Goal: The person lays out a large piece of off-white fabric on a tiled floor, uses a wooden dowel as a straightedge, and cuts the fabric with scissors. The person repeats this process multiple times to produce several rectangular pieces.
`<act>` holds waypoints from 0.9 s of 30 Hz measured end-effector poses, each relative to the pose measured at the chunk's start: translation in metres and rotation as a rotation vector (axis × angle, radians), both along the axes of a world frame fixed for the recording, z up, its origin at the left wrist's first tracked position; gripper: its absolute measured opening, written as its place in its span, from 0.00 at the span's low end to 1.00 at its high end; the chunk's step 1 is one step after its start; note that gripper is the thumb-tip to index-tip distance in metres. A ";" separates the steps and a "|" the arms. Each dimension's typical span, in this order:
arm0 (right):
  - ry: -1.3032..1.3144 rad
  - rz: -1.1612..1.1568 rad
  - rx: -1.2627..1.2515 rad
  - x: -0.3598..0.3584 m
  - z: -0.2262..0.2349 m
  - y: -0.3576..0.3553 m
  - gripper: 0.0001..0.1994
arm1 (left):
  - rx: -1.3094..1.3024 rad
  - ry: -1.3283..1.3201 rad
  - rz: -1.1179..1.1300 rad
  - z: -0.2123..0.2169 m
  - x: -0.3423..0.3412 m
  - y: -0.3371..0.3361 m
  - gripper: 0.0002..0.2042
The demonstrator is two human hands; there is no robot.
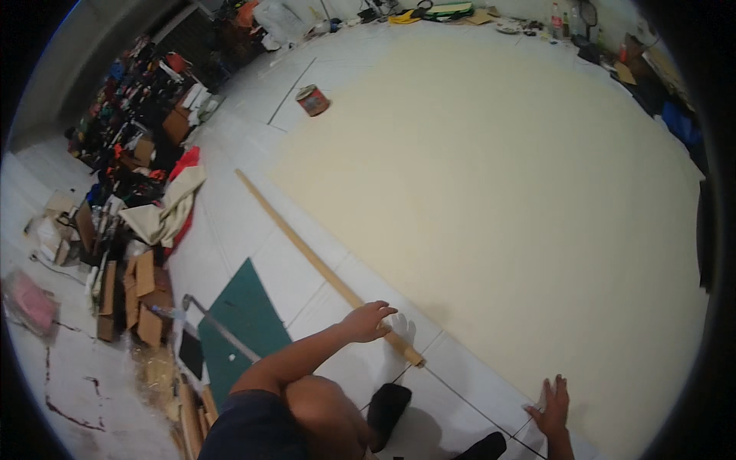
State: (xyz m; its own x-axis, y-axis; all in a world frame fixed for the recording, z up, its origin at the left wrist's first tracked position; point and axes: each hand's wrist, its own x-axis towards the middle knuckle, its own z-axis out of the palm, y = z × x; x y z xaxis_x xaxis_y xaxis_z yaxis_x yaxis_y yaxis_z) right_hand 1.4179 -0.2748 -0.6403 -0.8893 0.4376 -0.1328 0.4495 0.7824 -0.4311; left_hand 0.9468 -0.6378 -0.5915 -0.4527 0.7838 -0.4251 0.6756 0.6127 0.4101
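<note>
A large cream-coloured sheet [491,192] lies flat over the white tiled floor. Along its near left side, a long cardboard tube [307,253] rests on the tiles at a slant. My left hand [369,320] is over the near part of this tube, fingers stretched toward the sheet; whether it touches the tube I cannot tell. At the sheet's near edge is my right hand [553,406], its fingers spread and holding nothing. Between my hands, my dark-socked foot [389,406] stands on the tiles.
A green cutting mat [241,318] lies left of my left arm, with a metal bar [222,330] across it. A red tin can [312,100] stands by the sheet's far left corner. Heaped boxes [147,295] and clutter line the left; bottles [556,21] stand at the far wall.
</note>
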 end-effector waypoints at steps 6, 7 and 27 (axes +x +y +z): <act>-0.005 -0.040 0.172 0.018 -0.044 -0.004 0.32 | 0.147 0.301 -0.201 -0.072 0.000 0.052 0.33; 0.013 -0.016 0.147 0.007 -0.039 -0.004 0.32 | 0.210 0.310 -0.209 -0.086 -0.006 0.040 0.34; 0.088 -0.196 0.219 0.011 -0.053 -0.025 0.19 | 0.298 0.431 -0.314 -0.091 -0.007 0.075 0.19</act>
State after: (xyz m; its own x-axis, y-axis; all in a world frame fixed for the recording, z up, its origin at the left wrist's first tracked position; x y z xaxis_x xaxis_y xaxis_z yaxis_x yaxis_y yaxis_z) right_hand 1.4292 -0.3001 -0.6931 -0.7891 0.6116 0.0576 0.5692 0.7632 -0.3057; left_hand 0.9403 -0.5632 -0.6826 -0.2633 0.9647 0.0034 0.9486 0.2583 0.1828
